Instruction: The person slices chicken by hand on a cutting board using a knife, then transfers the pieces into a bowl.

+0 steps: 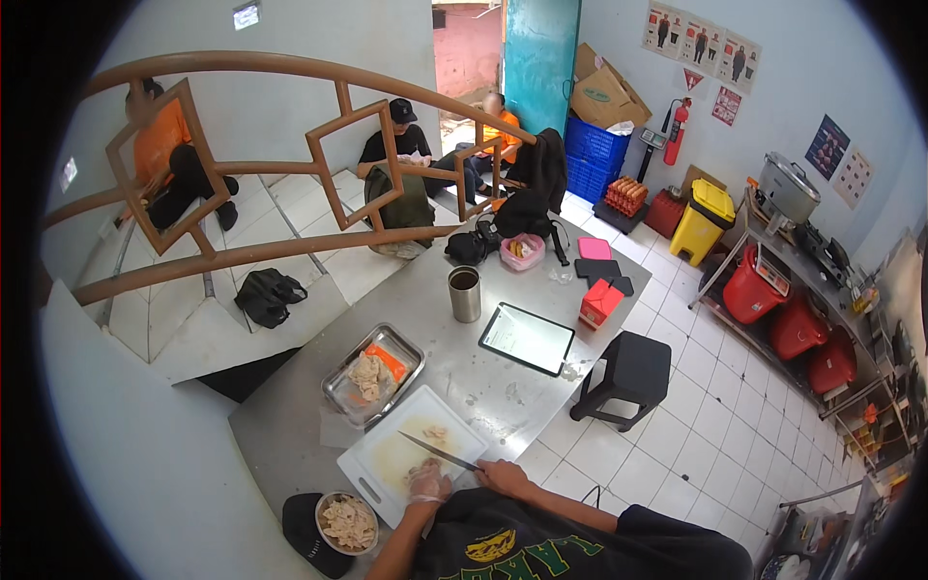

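My right hand (pixel 504 478) is closed around the handle of a kitchen knife (pixel 440 451). Its long blade lies over the white cutting board (pixel 464 424), pointing to the upper left. In a clear plastic glove, my left hand (pixel 428 484) rests on the board, its fingers on pale cooked-looking meat (pixel 428 462). A small heap of cut meat (pixel 435 433) lies beyond the blade. Against the board's far left side, a steel tray (pixel 333 380) holds larger pale meat pieces (pixel 370 378) and an orange packet (pixel 389 360). At lower left, a round bowl (pixel 319 528) contains shredded meat (pixel 350 523).
A black cap (pixel 301 525) touches the bowl. Farther along the steel table (pixel 442 362) are a metal tumbler (pixel 465 297), a tablet (pixel 528 339) and a red box (pixel 601 303). A black stool (pixel 634 370) stands at right. Several people sit by the stair railing (pixel 261 65).
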{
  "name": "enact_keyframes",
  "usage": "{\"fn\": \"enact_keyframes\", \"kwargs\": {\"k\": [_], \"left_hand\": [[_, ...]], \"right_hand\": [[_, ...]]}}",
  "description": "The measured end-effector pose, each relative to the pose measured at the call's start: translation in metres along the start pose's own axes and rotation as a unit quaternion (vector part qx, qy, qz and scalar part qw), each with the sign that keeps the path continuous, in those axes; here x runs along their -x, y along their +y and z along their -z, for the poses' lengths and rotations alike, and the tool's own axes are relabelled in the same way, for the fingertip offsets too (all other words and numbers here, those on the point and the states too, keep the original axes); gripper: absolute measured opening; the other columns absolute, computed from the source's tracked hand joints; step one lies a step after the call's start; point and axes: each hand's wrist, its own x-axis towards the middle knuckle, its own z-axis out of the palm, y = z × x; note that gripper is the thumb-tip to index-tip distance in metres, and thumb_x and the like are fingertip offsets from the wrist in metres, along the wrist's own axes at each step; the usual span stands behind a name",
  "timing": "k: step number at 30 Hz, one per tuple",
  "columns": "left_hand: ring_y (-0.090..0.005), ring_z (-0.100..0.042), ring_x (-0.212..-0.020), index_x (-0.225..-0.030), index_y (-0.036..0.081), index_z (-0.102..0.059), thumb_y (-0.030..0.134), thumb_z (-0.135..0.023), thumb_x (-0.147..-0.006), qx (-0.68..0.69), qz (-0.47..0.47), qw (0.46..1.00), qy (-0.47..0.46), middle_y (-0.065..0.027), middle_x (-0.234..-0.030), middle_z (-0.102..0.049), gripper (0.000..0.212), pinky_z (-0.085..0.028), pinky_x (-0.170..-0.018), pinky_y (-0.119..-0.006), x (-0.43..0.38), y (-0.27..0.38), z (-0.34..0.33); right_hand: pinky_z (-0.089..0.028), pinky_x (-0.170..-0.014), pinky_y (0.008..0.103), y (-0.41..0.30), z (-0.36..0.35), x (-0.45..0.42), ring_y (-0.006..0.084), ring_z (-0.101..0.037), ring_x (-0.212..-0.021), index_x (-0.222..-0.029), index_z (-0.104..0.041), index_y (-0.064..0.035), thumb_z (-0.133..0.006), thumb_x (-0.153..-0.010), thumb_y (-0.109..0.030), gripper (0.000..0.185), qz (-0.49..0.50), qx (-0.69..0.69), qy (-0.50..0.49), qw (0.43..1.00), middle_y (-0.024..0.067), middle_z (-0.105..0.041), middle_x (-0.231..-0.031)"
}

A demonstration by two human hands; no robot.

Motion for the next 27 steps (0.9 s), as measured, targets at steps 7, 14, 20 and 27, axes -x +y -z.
{"fn": "enact_keyframes", "kwargs": {"k": [7, 14, 20, 27], "left_hand": [[-0.0419, -0.062, -0.097, -0.11, -0.001, -0.062, 0.03, -0.058, -0.079, -0.014, -0.059, 0.998, -0.034, -0.0268, -0.103, -0.064, 0.045, -0.044, -0.091, -0.048, 0.003, -0.003, 0.001], [-0.0402, -0.054, -0.111, -0.126, 0.004, -0.055, 0.035, -0.061, -0.08, -0.001, 0.118, 0.993, -0.01, -0.0208, -0.121, -0.055, 0.055, -0.043, -0.096, -0.049, -0.001, 0.02, 0.012], [-0.0381, -0.053, -0.113, -0.127, 0.01, -0.057, 0.039, -0.062, -0.08, -0.065, 0.082, 0.994, -0.044, -0.0182, -0.124, -0.054, 0.056, -0.041, -0.097, -0.049, 0.0, 0.013, 0.001], [-0.0327, -0.05, -0.122, -0.129, 0.01, -0.056, 0.039, -0.058, -0.082, -0.066, 0.045, 0.992, -0.101, -0.0168, -0.133, -0.052, 0.055, -0.033, -0.105, -0.05, -0.004, 0.016, 0.003]], "right_hand": [[-0.052, -0.069, 0.053, -0.003, 0.01, 0.003, 0.0418, -0.066, -0.075, -0.103, -0.061, -0.0125, -0.051, -0.094, -0.036, 0.027, 0.004, -0.025, -0.019, 0.999, 0.0193, -0.068, -0.08], [-0.053, -0.072, 0.0521, 0.001, 0.017, 0.0, 0.0424, -0.066, -0.079, -0.105, -0.062, -0.0112, -0.051, -0.094, -0.038, 0.031, -0.029, -0.031, -0.013, 0.999, 0.0215, -0.068, -0.084], [-0.051, -0.074, 0.0547, -0.003, 0.022, 0.001, 0.0436, -0.065, -0.081, -0.104, -0.062, -0.0132, -0.05, -0.094, -0.039, 0.03, -0.043, -0.037, 0.0, 0.998, 0.0219, -0.068, -0.084], [-0.051, -0.073, 0.0542, 0.004, 0.017, 0.0, 0.0444, -0.064, -0.08, -0.104, -0.061, -0.0131, -0.051, -0.093, -0.038, 0.029, -0.033, -0.045, -0.004, 0.998, 0.0214, -0.067, -0.082]]}}
